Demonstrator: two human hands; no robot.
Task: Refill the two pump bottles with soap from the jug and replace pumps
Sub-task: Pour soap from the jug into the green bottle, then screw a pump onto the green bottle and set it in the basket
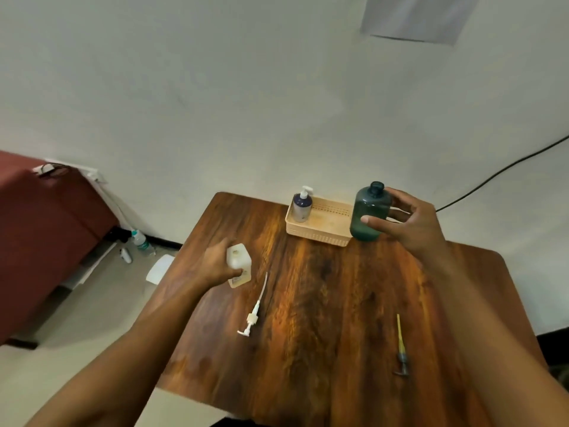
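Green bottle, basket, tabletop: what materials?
The green bottle looks like smooth translucent tinted plastic: light shows through its body. The basket looks like matte beige moulded plastic, with rows of small holes in its walls. The tabletop shows wood grain under a glossy finish with a bright reflection; solid wood or laminate, cannot tell.

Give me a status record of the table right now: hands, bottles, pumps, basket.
left hand: grips white bottle, pump off, upright on table
right hand: holds green bottle, neck open, no pump
white pump: lying on table near white bottle
grey pump: lying on table, yellow tube, right side
basket: back of table, holds third bottle with pump on
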